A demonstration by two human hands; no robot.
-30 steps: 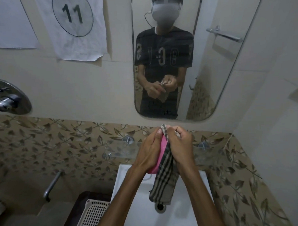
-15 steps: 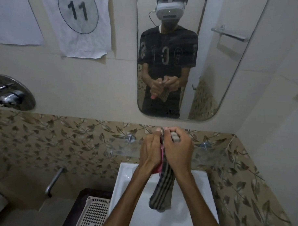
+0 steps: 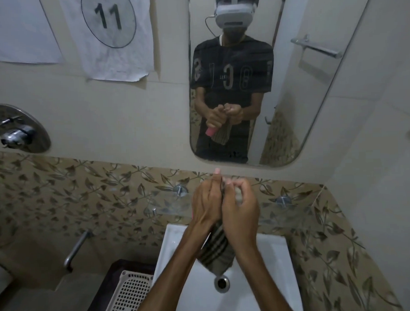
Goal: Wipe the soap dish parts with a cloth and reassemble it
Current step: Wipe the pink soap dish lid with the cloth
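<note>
Barely visible, soap dish part (image 3: 209, 131) between fingers (image 3: 230, 186)

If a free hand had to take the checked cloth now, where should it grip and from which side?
Probably the loose tail of the cloth, hanging free over the sink, taken from below. The upper part is bunched between the left hand and the right hand.

A white sink (image 3: 269, 292) with a round drain (image 3: 222, 283) sits below a mirror (image 3: 313, 100). A paper with the number 11 (image 3: 111, 37) hangs on the wall. A white basket (image 3: 130, 295) stands left of the sink.
</note>
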